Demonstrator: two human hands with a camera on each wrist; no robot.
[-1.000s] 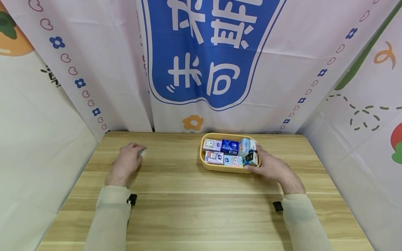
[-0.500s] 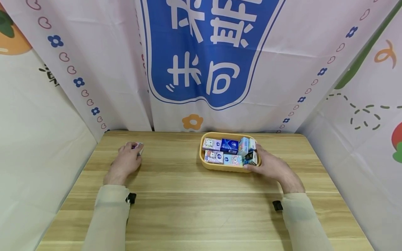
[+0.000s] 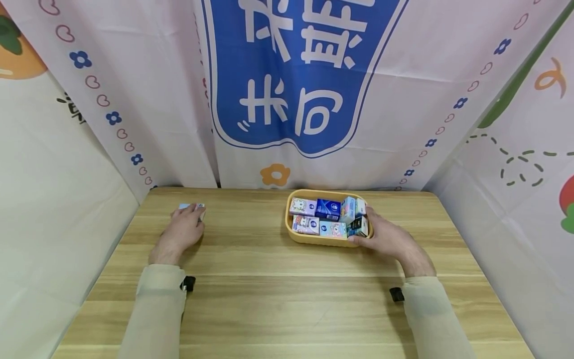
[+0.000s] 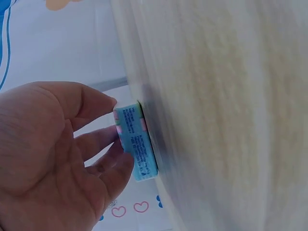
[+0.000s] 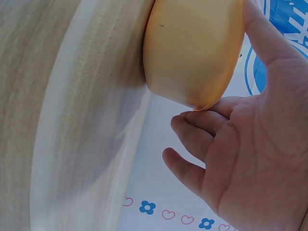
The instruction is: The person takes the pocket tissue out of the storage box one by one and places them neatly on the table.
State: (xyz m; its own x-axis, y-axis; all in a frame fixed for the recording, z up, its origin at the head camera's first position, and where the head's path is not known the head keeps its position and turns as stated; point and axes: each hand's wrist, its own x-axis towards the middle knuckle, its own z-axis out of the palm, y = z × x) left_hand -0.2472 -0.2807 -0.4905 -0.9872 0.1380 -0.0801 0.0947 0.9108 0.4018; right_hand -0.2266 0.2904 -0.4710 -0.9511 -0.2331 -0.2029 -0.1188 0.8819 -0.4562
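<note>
My left hand [image 3: 181, 230] is at the table's far left, its thumb and fingers gripping a small light-blue tissue pack [image 4: 137, 142] at the edges. In the left wrist view the pack's printed narrow side faces the camera and its lower edge is at the tabletop. From the head view the hand covers most of it. To the right, my right hand [image 3: 391, 240] holds the right end of a yellow oval basket [image 3: 320, 241], thumb on the near side and fingers at the far side. Several tissue packs, including a dark-blue pack [image 3: 328, 209], fill the basket.
The wooden table [image 3: 287, 299] runs back to a white curtain [image 3: 179, 124] with a blue printed panel. White printed cloth also hangs at both sides. Bare tabletop lies between the left hand and the basket.
The pack at my left hand has turned over: a pinkish-purple part showed half a second ago, a light-blue one shows now. My right hand and the basket have stayed in place.
</note>
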